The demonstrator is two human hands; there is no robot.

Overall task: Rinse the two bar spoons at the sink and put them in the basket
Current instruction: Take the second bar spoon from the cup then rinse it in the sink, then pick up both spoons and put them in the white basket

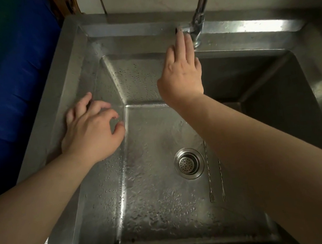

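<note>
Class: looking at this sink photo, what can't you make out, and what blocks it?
- Bar spoons: bowl ends hidden under the right forearm, head view.
- Basket: not in view.
- Faucet: top cut off by the upper edge.
- Right hand: fingertips at faucet base; contact unclear.
- Left hand: hovering or resting, unclear.

Both hands (pixel 91 129) (pixel 181 73) empty, outstretched

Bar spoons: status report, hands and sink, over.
Left hand empty, resting on sink rim. Right hand empty, at faucet base. Both bar spoons lying in basin right of drain, upper ends hidden under right forearm. No basket visible.
</note>
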